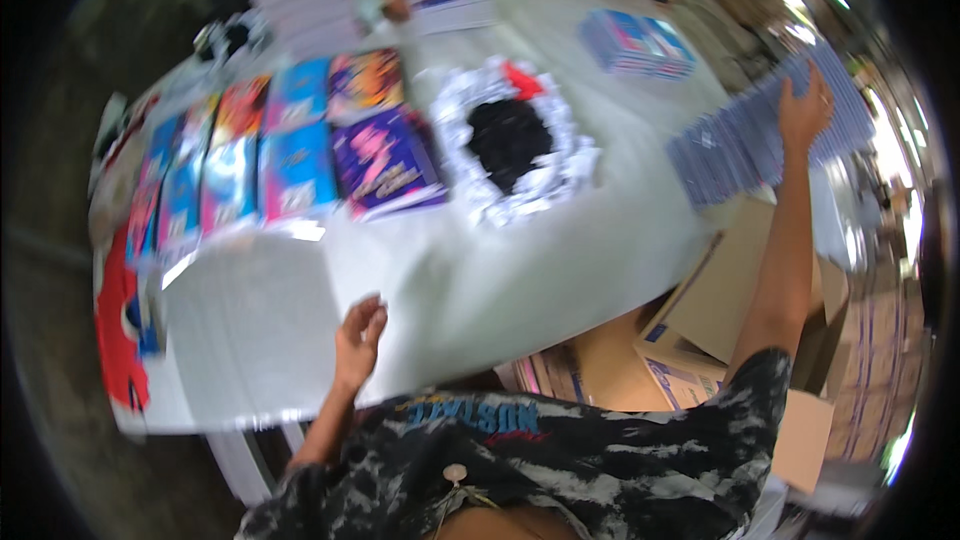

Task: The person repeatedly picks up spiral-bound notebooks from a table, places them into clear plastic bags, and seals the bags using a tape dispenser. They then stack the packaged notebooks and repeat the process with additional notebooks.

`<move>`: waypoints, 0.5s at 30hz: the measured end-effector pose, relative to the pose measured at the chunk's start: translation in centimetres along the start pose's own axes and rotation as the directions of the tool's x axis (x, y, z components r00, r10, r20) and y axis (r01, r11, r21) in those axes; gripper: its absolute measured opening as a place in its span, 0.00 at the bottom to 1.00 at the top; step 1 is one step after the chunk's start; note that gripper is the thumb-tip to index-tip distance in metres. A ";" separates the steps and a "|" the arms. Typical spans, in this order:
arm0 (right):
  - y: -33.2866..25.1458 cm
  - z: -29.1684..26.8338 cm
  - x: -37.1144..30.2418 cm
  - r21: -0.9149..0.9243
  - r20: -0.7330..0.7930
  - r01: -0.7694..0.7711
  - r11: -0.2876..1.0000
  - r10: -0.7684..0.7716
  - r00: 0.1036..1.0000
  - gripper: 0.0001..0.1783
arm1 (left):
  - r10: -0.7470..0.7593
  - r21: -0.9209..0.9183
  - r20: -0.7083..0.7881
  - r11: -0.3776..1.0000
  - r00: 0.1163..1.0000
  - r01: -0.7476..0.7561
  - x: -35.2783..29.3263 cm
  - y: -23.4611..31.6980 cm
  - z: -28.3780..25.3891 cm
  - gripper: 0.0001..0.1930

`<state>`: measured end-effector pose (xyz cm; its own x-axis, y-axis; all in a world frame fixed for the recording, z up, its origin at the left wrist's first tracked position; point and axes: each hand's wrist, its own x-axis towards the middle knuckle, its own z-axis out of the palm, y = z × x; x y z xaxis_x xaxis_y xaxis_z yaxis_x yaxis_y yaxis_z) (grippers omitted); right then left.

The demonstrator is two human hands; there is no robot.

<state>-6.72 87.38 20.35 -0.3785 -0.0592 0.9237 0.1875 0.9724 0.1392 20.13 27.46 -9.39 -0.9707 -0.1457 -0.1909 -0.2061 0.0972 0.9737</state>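
Note:
My left hand (360,335) hovers over the near part of the pale table, its fingers loosely bent and nothing visible in them. My right arm stretches far to the right. There my right hand (806,108) lies over a long, leaning row of bluish, clear plastic-looking pieces (725,155), fingers apart; whether it grips one cannot be made out. Left of centre lie rows of colourful books or notebooks, among them a purple one (385,160) with a pink figure and a blue-and-pink one (297,170). A grey, flat, shiny-edged sheet (250,325) lies in front of them.
A white crumpled ring (455,125) surrounds black material (510,145), with a red scrap (523,80). Blue-pink packs (640,43) sit at the far right. An open cardboard box (725,280) stands beside the table's right edge. Another person's hand (395,2) is near a far stack (450,5).

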 end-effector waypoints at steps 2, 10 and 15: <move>-8.3 -2.4 -3.1 0.256 0.024 0.105 0.961 -0.115 0.993 0.28 | 0.242 0.408 -0.060 0.891 0.968 -0.197 -0.2 1.5 -4.9 0.19; -44.2 -20.6 -30.2 0.838 0.520 -0.320 0.443 -0.465 0.717 0.24 | 0.367 0.737 -0.339 0.675 0.866 0.003 -2.4 -5.6 -28.5 0.23; -56.5 -29.8 -39.6 0.631 0.759 -0.400 0.665 -0.421 0.497 0.32 | 0.379 0.850 -0.369 0.507 0.849 0.143 -5.1 -11.4 -39.3 0.30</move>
<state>24.67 28.11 -13.50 -0.9548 -0.2674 0.1295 -0.2957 0.8126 -0.5023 32.32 -11.63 -14.58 -0.8564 -0.4502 0.2529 -0.3484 0.8652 0.3606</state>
